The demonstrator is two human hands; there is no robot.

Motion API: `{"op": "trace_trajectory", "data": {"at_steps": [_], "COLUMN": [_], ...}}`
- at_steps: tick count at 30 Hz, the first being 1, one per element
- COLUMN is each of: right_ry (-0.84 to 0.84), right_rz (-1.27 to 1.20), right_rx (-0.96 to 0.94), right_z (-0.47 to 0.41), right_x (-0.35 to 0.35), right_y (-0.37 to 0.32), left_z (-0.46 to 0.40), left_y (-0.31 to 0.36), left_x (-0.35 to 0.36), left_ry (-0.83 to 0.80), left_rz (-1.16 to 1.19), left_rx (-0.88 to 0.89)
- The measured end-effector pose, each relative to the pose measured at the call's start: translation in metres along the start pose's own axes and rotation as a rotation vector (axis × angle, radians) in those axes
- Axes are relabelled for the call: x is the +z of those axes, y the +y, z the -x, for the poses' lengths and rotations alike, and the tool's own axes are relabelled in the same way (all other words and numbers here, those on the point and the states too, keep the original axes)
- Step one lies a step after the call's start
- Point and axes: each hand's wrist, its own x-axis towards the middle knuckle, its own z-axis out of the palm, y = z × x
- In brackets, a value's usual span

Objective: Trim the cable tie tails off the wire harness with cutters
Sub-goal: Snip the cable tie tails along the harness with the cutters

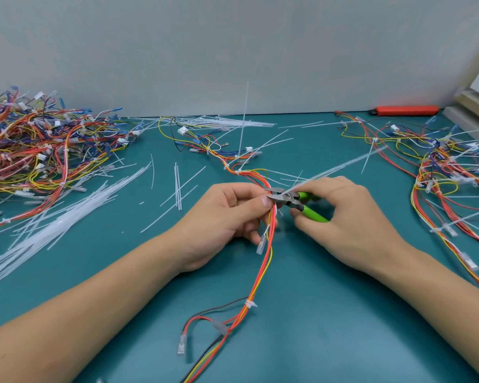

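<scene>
Teal mat (315, 313), green-handled cutters (302, 203)

Both bare forearms reaching inward over the table, left hand (227, 217) pinching with curled fingers, right hand (340, 217) gripping, fingers curled

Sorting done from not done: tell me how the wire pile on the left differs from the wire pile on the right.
The left pile is a dense heap, while the right pile is looser and spread flatter. The right pile still carries long white tie tails sticking out; the left pile shows mostly short tie stubs. Loose cut tails lie in front of the left pile, not the right. Both hold red, yellow and blue wires on the green mat.
</scene>
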Motion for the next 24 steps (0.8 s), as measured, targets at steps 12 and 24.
{"op": "trace_trajectory", "data": {"at_steps": [12, 24], "right_ry": [0.025, 0.034], "right_rz": [0.001, 0.044], "right_rx": [-0.020, -0.042], "right_z": [0.0021, -0.0001], "right_x": [0.0018, -0.0001], "right_y": [-0.0001, -0.0016], "left_z": [0.0010, -0.0006], "left_y": [0.0014, -0.0019], "left_x": [0.0011, -0.0008], "left_ry": [0.014, -0.001], "left_rz": [0.010, 0.020], "left_rx": [0.002, 0.002]}}
